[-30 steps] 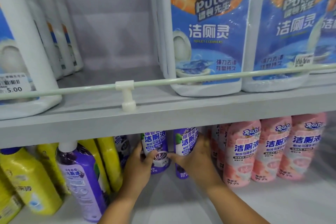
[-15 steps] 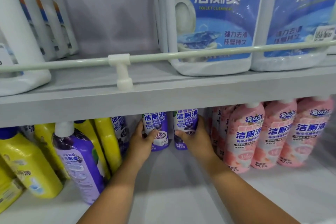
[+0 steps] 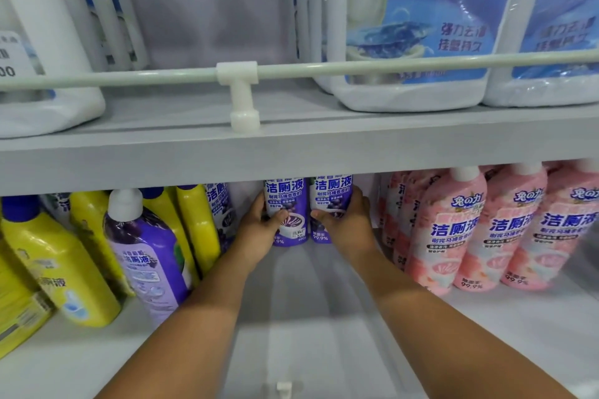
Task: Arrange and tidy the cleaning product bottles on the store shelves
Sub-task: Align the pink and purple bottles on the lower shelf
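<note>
Two purple toilet-cleaner bottles stand side by side deep on the lower shelf (image 3: 308,317), their tops hidden by the shelf above. My left hand (image 3: 259,233) grips the left purple bottle (image 3: 287,201), thumb across its front. My right hand (image 3: 346,223) grips the right purple bottle (image 3: 332,192) from its right side, thumb on the label.
Pink bottles (image 3: 453,230) fill the lower shelf's right. Yellow bottles (image 3: 55,262) and another purple bottle (image 3: 146,256) stand at the left. The upper shelf (image 3: 291,145) carries large white jugs (image 3: 411,25) behind a rail (image 3: 389,66).
The view has dropped and moved closer to the lower shelf. Both hands have pushed the two purple bottles farther back and set them more upright.
</note>
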`<move>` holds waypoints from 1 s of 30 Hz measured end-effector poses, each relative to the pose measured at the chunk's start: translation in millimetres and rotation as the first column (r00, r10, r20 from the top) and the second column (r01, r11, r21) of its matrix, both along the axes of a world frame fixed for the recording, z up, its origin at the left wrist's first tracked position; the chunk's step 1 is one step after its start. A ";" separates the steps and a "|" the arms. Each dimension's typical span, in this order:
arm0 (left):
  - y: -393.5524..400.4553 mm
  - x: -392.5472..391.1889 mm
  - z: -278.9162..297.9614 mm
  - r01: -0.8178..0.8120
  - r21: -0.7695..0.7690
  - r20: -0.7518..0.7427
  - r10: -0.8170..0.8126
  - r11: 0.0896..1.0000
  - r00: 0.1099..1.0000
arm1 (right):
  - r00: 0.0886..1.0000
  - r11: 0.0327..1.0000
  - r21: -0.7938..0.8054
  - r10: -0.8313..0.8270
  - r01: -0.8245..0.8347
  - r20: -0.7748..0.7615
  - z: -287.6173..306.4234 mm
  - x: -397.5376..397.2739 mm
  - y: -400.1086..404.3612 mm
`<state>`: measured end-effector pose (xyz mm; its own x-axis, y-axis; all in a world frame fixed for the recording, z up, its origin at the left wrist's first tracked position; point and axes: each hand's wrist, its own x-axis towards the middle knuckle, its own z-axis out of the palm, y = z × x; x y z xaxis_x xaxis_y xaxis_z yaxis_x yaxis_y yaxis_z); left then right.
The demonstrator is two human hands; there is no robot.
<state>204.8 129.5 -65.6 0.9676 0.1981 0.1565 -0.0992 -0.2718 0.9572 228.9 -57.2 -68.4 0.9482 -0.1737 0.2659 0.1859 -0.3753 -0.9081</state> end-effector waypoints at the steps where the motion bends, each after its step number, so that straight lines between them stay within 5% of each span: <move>1: -0.7 1.1 -0.2 -0.013 0.000 -0.009 0.013 1.000 1.000 | 1.000 1.000 0.003 0.004 -0.004 -0.008 0.8 -0.4 -0.6; 7: -12.5 -54.4 1.9 -0.141 -0.076 -0.060 0.136 0.987 0.989 | 0.994 0.992 0.059 -0.111 0.112 -0.024 -16.7 -24.1 1.1; 10: -17.8 -144.2 1.3 -0.234 -0.201 0.077 0.253 0.951 0.964 | 0.982 0.977 0.139 -0.172 0.160 0.078 -21.2 -64.8 12.8; 14: 13.6 -206.1 17.1 -0.546 -0.180 0.256 0.575 0.818 0.777 | 0.991 0.982 0.133 0.129 -0.134 0.048 -6.9 -97.1 54.0; 18: 39.5 -200.7 34.6 -0.720 0.119 0.307 0.664 0.684 0.682 | 0.943 0.940 0.073 0.332 -0.333 0.032 14.0 -101.0 104.2; 24: 67.1 -184.4 29.4 -0.585 0.081 0.331 0.532 0.807 0.779 | 0.942 0.938 0.100 0.334 -0.331 -0.011 59.1 -51.8 159.9; 30: 104.5 -206.1 24.2 -0.314 -0.004 0.158 0.311 0.949 0.937 | 0.954 0.933 -0.205 0.300 -0.297 -0.015 64.8 -10.3 177.2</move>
<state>-1.3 234.0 -41.4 0.8208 0.4820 0.3067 -0.1524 -0.3327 0.9306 218.5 120.0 -3.6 0.9433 0.1758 0.2814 0.3317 -0.4762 -0.8144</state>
